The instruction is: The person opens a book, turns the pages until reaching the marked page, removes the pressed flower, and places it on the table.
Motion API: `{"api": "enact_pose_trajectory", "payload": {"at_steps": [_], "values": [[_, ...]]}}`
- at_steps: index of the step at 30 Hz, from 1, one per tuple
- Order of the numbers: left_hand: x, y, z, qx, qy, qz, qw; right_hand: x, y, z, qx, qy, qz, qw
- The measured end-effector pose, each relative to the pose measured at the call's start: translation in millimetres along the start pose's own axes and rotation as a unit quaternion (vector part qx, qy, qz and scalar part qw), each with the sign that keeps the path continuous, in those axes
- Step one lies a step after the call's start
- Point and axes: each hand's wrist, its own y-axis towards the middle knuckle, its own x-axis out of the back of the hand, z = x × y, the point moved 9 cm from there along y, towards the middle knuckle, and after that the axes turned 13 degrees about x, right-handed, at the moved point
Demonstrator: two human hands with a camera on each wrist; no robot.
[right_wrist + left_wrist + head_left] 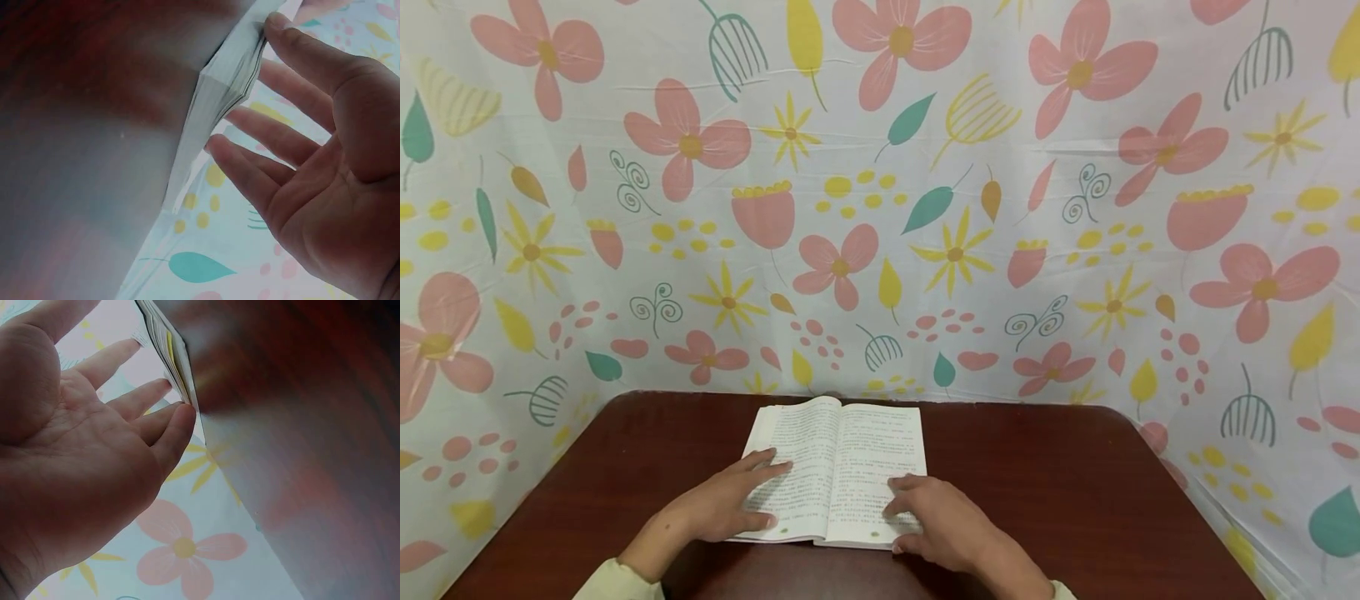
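Observation:
An open book with printed pages lies on the dark wooden table, its spine running away from me. My left hand rests at the left page, fingers spread and reaching over the print. On the other side my right hand lies over the right page's outer edge, its fingers slightly bent. The left wrist view shows the left hand with fingertips at the edge of the page stack. Seen from the right wrist, the right hand has fingertips along the book's edge, with the palm off the table.
The reddish-brown table has rounded far corners and extends on both sides of the book. A white cloth printed with pink flowers and yellow and green leaves hangs close behind it and along its sides.

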Motion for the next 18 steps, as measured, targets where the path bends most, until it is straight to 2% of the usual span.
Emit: {"api": "enact_pose_trajectory", "payload": {"at_steps": [3,7,10,15,18], "values": [[-0.2,-0.3,0.4,0.000,-0.001,0.001,1.0000,3.5,-0.6,4.4,0.029,0.007,-0.004,0.9995],[-0.7,0.0,1.3,0.002,-0.003,0.003,1.0000,10.7,-0.6,12.4,0.089,0.025,-0.025,0.9954],[-1.4,0.2,1.8,0.002,-0.002,0.004,1.0000,14.3,0.2,15.3,0.107,0.029,-0.045,0.9929],[-1.4,0.0,1.6,-0.003,0.001,0.004,1.0000,14.0,2.2,13.7,0.078,0.009,-0.060,0.9951],[-1.9,0.6,1.7,-0.003,-0.004,0.011,0.9999,13.9,2.4,9.4,0.045,0.037,-0.075,0.9955]]}}
